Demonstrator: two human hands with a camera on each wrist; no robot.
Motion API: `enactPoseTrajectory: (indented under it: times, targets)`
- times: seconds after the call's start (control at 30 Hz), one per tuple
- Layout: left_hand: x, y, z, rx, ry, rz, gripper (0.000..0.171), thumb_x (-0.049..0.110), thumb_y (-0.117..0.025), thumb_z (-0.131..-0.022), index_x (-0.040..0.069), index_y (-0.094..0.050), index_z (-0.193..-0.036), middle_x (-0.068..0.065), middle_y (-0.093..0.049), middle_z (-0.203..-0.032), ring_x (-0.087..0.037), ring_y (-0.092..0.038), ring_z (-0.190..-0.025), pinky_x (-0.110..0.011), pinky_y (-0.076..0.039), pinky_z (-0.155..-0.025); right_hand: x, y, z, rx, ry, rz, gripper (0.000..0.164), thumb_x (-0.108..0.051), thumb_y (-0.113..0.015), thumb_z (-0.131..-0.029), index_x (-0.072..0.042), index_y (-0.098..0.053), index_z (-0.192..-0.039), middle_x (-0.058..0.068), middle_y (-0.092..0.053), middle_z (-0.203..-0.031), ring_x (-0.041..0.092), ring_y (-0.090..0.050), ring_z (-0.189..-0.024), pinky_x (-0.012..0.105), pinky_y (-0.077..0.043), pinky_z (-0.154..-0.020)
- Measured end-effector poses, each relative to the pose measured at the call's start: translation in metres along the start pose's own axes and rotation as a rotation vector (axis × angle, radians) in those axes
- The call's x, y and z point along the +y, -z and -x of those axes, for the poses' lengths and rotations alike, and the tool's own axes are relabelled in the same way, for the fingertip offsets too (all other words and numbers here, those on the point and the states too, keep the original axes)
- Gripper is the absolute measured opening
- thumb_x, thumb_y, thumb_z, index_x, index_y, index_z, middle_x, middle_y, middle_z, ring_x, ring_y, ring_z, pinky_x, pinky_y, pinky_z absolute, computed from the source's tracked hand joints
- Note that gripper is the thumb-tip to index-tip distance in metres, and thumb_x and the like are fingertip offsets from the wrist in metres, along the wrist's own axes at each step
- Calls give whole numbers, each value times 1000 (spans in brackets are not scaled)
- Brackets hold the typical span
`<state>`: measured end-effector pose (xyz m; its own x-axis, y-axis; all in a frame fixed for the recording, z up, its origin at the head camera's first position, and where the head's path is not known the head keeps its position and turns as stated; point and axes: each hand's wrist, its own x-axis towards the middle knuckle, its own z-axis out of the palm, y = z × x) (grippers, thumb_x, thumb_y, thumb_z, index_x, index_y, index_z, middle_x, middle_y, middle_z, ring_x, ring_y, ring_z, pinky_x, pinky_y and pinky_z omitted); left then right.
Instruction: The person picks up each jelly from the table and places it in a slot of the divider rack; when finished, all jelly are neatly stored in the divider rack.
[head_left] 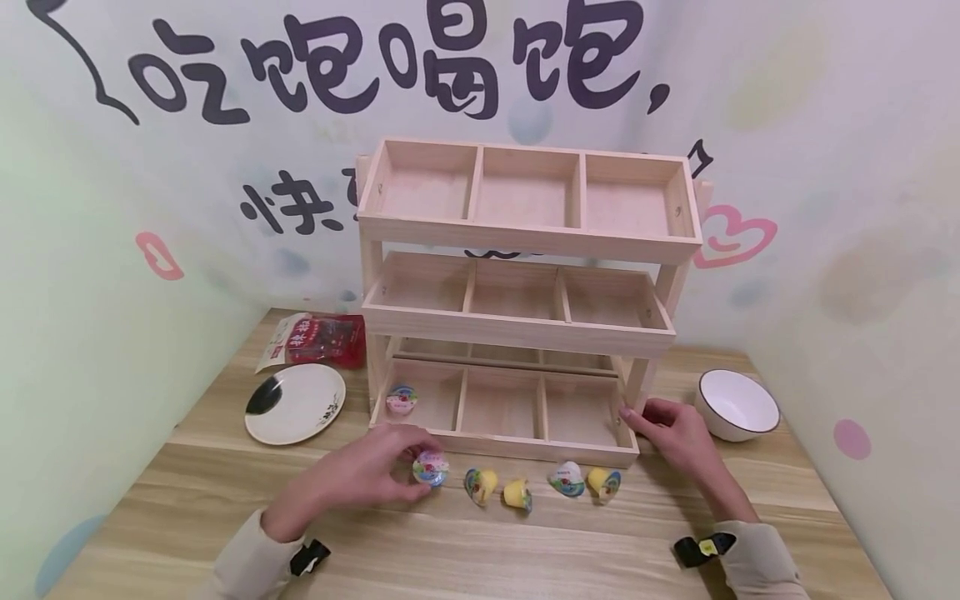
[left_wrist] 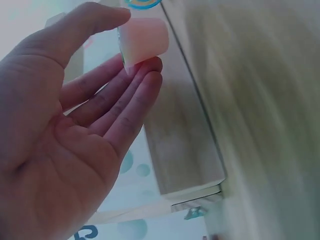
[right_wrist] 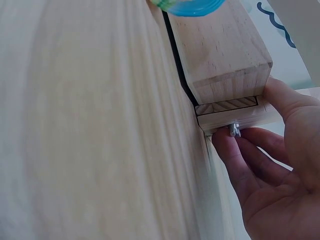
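Pinched jelly cup (head_left: 431, 468) near rack edge (head_left: 502, 444)

A: How do we place the three-tier rack (head_left: 517, 327)?
B: We have it on the table (head_left: 495, 567), before the wall (head_left: 832, 275). We find the plate (head_left: 311, 404) to its left, the snack packet (head_left: 322, 340) behind that, and the bowl (head_left: 738, 408) to its right.
A: And where do we see jelly cups?
B: We count one jelly cup (head_left: 402, 400) in the bottom tier's left compartment (head_left: 435, 400). Four more jelly cups (head_left: 517, 494) lie before the rack, two by the middle compartment (head_left: 498, 408), two by the right compartment (head_left: 581, 408).
A: The hands?
B: We see the left hand (head_left: 352, 471) holding another jelly cup (head_left: 431, 469) before the left compartment, the right hand (head_left: 675, 433) between rack and bowl.
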<state>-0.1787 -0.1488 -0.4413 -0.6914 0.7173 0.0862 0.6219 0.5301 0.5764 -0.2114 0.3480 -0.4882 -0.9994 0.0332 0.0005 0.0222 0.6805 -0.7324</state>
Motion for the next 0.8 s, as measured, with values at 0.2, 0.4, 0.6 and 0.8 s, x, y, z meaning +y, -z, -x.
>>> enactPoseTrajectory:
  times: [0.2, 0.4, 0.6, 0.8]
  targets:
    - [1, 15, -6, 56, -15, -4, 43, 17, -86, -89, 7, -72, -129, 1, -75, -117, -10, -72, -106, -39, -64, -95, 0, 0, 0, 1, -4, -1, 61, -59, -76, -97, -7, -76, -130, 13, -80, -118, 25, -62, -100, 25, -53, -74]
    - [-4, 30, -21, 127, -19, -23, 46, 14, -85, -89, 5, -71, -132, -5, -76, -120, -19, -74, -106, -40, -65, -93, -1, 0, 0, -6, -4, -1, 61, -59, -75, -98, -7, -76, -130, 13, -80, -118, 24, -62, -101, 25, -52, -75]
    - [-14, 33, -39, 164, -1, -68, 44, 14, -84, -89, 5, -72, -131, -9, -77, -125, -23, -73, -112, -45, -64, -97, -1, -1, 1, 14, 15, 7, 54, -58, -76, -97, -10, -79, -122, 10, -79, -110, 23, -60, -97, 25, -50, -72]
    - [-27, 31, -53, 190, -5, -99, 46, 10, -83, -90, -1, -72, -133, -13, -79, -124, -27, -75, -112, -47, -63, -97, -1, -1, 2, 14, 11, 9, 53, -58, -76, -97, -11, -79, -120, 9, -78, -109, 23, -60, -97, 25, -49, -71]
